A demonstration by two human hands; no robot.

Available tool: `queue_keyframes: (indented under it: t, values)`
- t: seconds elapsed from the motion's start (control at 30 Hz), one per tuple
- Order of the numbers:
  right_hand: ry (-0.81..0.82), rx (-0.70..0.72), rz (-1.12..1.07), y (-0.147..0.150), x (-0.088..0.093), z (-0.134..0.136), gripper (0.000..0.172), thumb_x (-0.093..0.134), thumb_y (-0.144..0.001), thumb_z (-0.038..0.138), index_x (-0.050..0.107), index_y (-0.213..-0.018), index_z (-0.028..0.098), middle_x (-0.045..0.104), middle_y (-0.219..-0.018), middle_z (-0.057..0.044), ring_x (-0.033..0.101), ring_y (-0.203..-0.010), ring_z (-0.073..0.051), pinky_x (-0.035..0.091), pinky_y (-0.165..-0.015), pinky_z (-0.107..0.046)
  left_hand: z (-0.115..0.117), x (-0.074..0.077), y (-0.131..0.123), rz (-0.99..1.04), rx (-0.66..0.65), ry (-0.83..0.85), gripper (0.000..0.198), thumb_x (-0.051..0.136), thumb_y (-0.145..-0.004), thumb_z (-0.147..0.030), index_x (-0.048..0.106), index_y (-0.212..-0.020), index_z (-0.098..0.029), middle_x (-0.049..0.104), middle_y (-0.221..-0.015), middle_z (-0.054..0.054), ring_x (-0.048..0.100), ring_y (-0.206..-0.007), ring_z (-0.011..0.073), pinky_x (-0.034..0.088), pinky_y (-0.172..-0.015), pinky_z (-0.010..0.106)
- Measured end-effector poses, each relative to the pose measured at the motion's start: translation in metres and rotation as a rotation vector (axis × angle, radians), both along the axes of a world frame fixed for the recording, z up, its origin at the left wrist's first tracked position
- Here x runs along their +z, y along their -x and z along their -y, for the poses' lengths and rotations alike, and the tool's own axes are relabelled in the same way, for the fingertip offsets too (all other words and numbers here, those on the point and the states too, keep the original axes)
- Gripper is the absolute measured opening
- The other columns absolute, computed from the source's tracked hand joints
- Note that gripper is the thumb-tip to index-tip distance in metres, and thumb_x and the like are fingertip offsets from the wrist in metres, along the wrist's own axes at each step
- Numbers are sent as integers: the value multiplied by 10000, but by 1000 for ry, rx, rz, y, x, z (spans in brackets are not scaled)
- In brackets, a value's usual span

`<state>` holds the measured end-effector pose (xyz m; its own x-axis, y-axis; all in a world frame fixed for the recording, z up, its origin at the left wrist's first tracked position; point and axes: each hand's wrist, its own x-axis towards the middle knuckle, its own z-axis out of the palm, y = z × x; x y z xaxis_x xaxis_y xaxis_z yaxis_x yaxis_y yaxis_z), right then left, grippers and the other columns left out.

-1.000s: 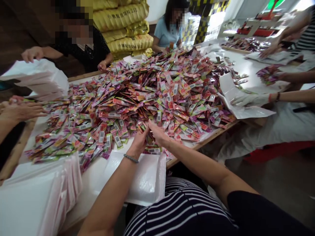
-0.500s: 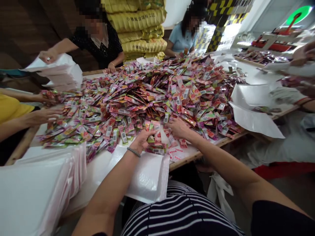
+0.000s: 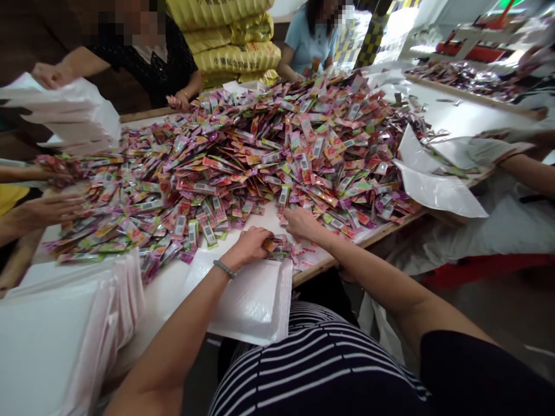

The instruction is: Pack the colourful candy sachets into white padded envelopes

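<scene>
A large heap of small colourful sachets (image 3: 243,156) covers the table in front of me. My left hand (image 3: 252,245), with a beaded bracelet at the wrist, is closed around a few sachets (image 3: 269,245), held low over the table. At the front edge of the heap, my right hand (image 3: 300,224) has its fingers drawn together; what they pinch is hidden. Just beyond those fingertips a green-edged sachet (image 3: 284,196) with a barcode leans on the heap. Under my left forearm lies a white padded envelope (image 3: 255,306), flat at the table edge.
A stack of white padded envelopes (image 3: 56,329) stands at my left. Co-workers' hands (image 3: 56,211) work at the left, across the table and at the right, where an opened white envelope (image 3: 437,182) lies. A wooden rim (image 3: 390,234) edges the table. Yellow sacks (image 3: 234,52) are piled behind.
The sachets in my left hand have tipped from facing me to nearly flat. My right hand has come off the loose sachets beside them, its fingers now closer together. The view has shifted.
</scene>
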<state>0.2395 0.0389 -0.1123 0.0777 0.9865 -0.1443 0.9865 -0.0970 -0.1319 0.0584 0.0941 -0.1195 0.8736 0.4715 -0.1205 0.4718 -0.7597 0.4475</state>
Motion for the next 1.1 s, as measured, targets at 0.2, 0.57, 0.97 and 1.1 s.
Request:
queue_keyframes:
  t: [0.2, 0.57, 0.97, 1.1]
  values:
    - [13, 189, -227, 14, -3, -12, 379, 465, -947, 396, 603, -1239, 197, 709, -1086, -89, 638, -1021, -223, 436, -828, -282, 37, 16, 28, 138, 94, -169, 408, 609, -819, -318, 591, -1196, -162, 604, -1237, 156, 524, -1169, 291, 386, -996, 433]
    - [-95, 442, -221, 34, -30, 35, 743, 502, -905, 526, 244, -1526, 207, 303, -1540, -186, 315, -1386, -344, 344, -1049, -512, 150, 33, 105, -161, 148, -394, 532, 452, -776, -18, 528, -1266, -213, 591, -1251, 150, 596, -1024, 258, 500, -825, 393]
    - [-106, 342, -280, 54, -10, -3, 253, 488, -858, 147, 737, -907, 146, 718, -1047, -120, 396, -1334, -315, 278, -1024, -481, 174, 35, 140, -265, 97, -663, 347, 514, -822, -107, 661, -1104, -248, 494, -1428, 168, 588, -1073, 306, 504, -762, 417]
    - [-136, 482, -261, 20, 1, 3, 242, 507, -836, 128, 732, -920, 164, 672, -1201, -99, 430, -1314, -282, 295, -1052, -440, 177, 37, 153, -264, 89, -597, 332, 504, -828, -99, 679, -1066, -251, 540, -1393, 136, 607, -978, 258, 513, -766, 383]
